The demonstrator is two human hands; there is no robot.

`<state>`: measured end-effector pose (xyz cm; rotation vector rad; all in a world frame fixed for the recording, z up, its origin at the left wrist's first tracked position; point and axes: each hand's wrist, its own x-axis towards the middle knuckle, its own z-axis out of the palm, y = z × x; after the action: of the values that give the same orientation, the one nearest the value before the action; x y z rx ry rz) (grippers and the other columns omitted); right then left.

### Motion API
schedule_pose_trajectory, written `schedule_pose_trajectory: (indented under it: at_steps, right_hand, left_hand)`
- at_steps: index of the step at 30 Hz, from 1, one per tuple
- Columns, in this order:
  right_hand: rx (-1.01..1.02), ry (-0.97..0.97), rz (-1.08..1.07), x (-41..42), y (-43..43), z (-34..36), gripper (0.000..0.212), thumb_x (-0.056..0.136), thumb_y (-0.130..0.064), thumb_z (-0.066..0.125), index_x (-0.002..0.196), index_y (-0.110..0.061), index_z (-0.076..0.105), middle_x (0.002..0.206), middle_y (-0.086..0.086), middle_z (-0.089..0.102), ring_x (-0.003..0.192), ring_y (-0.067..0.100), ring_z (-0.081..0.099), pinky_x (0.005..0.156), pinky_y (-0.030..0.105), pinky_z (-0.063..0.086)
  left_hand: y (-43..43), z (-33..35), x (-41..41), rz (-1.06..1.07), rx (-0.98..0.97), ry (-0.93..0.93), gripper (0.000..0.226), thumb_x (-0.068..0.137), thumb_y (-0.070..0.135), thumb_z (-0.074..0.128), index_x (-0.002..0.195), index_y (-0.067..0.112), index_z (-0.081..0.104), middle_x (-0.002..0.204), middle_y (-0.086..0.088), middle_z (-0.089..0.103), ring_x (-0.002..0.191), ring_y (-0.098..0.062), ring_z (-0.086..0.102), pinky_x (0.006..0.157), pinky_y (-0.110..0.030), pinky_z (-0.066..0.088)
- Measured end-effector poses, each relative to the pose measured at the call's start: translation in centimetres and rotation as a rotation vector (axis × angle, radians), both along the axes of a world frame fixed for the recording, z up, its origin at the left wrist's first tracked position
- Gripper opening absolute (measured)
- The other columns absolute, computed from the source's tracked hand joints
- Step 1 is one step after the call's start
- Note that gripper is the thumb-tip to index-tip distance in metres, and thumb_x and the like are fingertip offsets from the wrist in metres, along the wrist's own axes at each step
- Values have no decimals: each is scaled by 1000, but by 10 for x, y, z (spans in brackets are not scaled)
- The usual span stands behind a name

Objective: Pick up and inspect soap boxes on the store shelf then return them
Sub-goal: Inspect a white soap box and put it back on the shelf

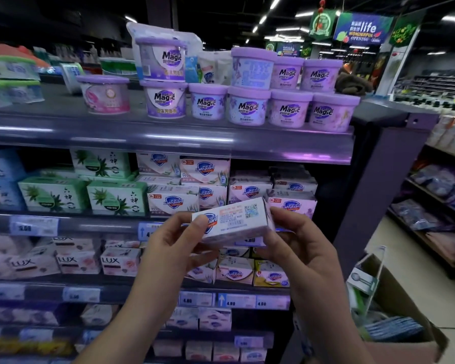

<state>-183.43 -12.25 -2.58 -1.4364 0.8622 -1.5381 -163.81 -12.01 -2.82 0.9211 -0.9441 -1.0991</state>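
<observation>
Furthest left, green aloe-printed boxes [54,194] sit on the middle shelf [63,224], with LUX boxes [120,261] on the level beneath. Moving right, our left hand [174,243] grips the left end of the soap box [234,222], thumb pressed over its blue shield logo and fingers curled underneath. We hold the box off the shelf, in front of the Safeguard row, tilted with its right end higher and its printed panel with a QR code facing us. Our right hand [297,248] pinches the right end, fingers at the upper corner, thumb lower down. Just behind, more Safeguard boxes [290,203] stand stacked. Lower right, an open cardboard carton [405,311] stands on the floor.
</observation>
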Motion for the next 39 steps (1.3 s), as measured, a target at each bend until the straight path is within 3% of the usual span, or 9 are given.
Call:
schedule_pose_trajectory:
  at_steps: [4,6,11,16,21,25,30,35,39]
  right_hand:
    - [39,-45,22,7,6,5,38,81,-52,74,112,-31,74,110,1,81,96,21,77,75,28,63]
    - [124,-126,56,9,6,5,39,82,-56,70,109,-29,76,109,5,80,94,22,78,73,30,63]
    - [414,-333,175,18,2,-2,29,83,-21,77,108,-11,65,110,24,77,88,31,77,67,37,65]
    - [514,-488,277,28,7,-9,25,100,-5,55,122,6,57,104,25,77,81,30,75,63,36,63]
    - [308,-517,167,30,11,-4,29,80,-11,70,109,-10,66,115,20,76,93,30,76,71,35,64]
    - [-12,-242,33,28,14,5,34,79,-9,84,104,-24,68,112,8,77,106,24,74,84,32,62]
    - [-326,-77,33,35,25,12,37,78,-2,80,106,-26,71,117,0,72,116,17,69,89,22,56]
    - [-292,-55,4,30,23,13,43,82,4,77,112,-26,70,119,1,71,115,17,68,87,24,58]
    - [-190,-50,9,20,13,5,34,94,12,62,111,-17,57,133,-5,69,123,9,65,89,26,59]
  left_hand:
    - [5,3,5,7,-26,-7,16,77,47,78,82,32,77,92,2,80,79,-24,79,65,-28,63]
    - [11,6,9,79,-107,-177,29,70,53,81,92,35,75,96,7,80,87,-19,79,67,-26,63]
    - [26,14,8,145,-430,-509,64,67,42,89,124,40,61,124,16,71,119,-6,67,81,-20,62]
    - [35,21,2,164,-525,-599,69,70,46,88,129,38,54,129,20,67,118,2,66,81,-16,59]
    - [38,11,12,157,-443,-509,46,83,39,77,128,34,70,140,19,65,129,0,61,89,-23,60]
    - [34,5,14,82,-315,-284,26,87,24,81,106,35,67,113,3,80,109,-14,74,82,-26,62]
    - [24,-4,12,24,-198,-66,17,86,24,72,100,24,63,111,-7,80,105,-23,76,84,-33,63]
    - [23,-10,6,40,-240,-100,20,93,17,73,102,32,63,106,-8,80,96,-21,77,77,-28,62]
    - [22,-8,5,213,-347,-296,27,87,18,78,98,38,63,117,9,74,113,-11,71,76,-23,62]
